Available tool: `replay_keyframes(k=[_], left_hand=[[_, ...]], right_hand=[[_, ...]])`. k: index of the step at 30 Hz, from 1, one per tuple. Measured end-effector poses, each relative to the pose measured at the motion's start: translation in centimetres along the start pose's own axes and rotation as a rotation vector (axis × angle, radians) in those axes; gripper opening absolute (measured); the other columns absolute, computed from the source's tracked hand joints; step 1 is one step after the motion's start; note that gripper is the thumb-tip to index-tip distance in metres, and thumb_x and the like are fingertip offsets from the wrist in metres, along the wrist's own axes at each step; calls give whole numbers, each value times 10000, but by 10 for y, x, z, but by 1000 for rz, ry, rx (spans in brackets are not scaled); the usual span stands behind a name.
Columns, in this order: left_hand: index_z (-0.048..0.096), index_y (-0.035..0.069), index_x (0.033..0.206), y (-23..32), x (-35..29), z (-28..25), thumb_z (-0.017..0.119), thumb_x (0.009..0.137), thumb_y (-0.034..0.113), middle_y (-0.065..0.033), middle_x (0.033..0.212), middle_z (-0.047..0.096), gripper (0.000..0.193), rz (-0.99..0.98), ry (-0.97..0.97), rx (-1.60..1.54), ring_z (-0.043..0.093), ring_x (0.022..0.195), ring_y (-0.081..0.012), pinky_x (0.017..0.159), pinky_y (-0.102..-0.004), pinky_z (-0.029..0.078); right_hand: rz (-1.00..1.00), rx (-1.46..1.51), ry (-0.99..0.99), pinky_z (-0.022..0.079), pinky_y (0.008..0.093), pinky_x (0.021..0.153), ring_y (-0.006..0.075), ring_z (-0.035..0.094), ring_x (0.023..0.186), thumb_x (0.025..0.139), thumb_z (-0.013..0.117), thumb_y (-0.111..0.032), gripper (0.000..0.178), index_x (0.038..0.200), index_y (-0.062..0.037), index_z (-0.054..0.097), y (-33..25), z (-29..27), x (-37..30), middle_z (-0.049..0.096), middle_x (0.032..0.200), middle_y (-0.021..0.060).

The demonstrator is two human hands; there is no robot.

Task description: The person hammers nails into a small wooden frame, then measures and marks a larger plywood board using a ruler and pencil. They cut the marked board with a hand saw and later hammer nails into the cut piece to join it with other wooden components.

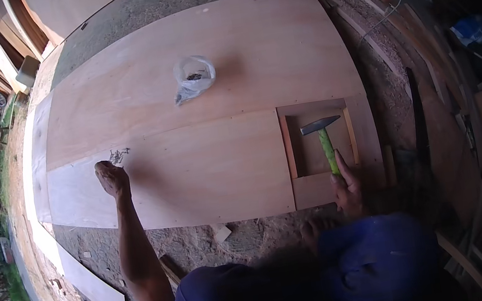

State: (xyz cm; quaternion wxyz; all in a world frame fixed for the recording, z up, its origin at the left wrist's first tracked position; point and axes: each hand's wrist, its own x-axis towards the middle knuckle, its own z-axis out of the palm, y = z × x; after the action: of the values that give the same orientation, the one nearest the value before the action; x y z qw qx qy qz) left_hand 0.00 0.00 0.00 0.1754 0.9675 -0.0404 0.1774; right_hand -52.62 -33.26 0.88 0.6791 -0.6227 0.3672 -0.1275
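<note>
Right grip [347,187] grasping hammer [327,149]; left grip [112,179] sitting beside nails [120,154], can't tell closure. Likely picking nails; next needing single-nail pinch.

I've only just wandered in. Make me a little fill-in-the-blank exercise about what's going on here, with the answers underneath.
1. The right hand holds a tool known as a ____.
2. The tool's handle is coloured bright ____.
3. Beside the left hand, small metal pieces called ____ lie on the wooden panel.
4. Farther away on that panel sits a see-through bag made of ____.

Missing words: hammer; green; nails; plastic.
</note>
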Motion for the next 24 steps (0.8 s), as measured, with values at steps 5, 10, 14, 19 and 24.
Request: replay_keyframes(k=[5, 10, 14, 19, 24], left_hand=[[617, -5, 957, 98, -68, 9, 548, 952, 86, -178, 879, 665, 115, 20, -138, -621, 684, 745, -290, 701, -398, 552], [646, -4, 958, 173, -123, -10, 592, 947, 84, -118, 851, 713, 104, 170, -301, -684, 748, 755, -245, 646, -339, 563], [671, 16, 932, 159, -108, 5, 608, 927, 145, -125, 865, 728, 144, 169, -188, -519, 738, 748, -277, 664, -392, 551], [675, 48, 888, 97, -79, 4, 605, 889, 137, -157, 872, 722, 113, 123, -1, -242, 694, 838, -357, 749, -457, 519], [623, 34, 901, 109, -93, -6, 614, 893, 103, -163, 852, 685, 69, 191, -41, -347, 666, 789, -361, 743, -450, 518]], right_hand=[[-383, -480, -23, 505, 329, 826, 233, 660, 893, 1042, 486, -100, 584, 1591, -100, 288, -9, -27, 0, 626, 1221, 283], [-465, -767, -201, 509, 460, 714, 397, 639, 757, 990, 538, -33, 618, 1570, -91, 332, -33, -21, 3, 622, 876, 275], [-548, -709, -215, 498, 489, 677, 410, 628, 720, 975, 546, -18, 629, 1565, -88, 338, -36, -20, 11, 599, 802, 255], [-560, -712, -136, 499, 489, 688, 403, 634, 734, 961, 555, -6, 623, 1550, -82, 368, -40, -20, 10, 620, 830, 255], [-536, -797, -155, 508, 477, 708, 390, 641, 765, 926, 578, 19, 627, 1525, -81, 421, -30, -25, 7, 640, 848, 238]])
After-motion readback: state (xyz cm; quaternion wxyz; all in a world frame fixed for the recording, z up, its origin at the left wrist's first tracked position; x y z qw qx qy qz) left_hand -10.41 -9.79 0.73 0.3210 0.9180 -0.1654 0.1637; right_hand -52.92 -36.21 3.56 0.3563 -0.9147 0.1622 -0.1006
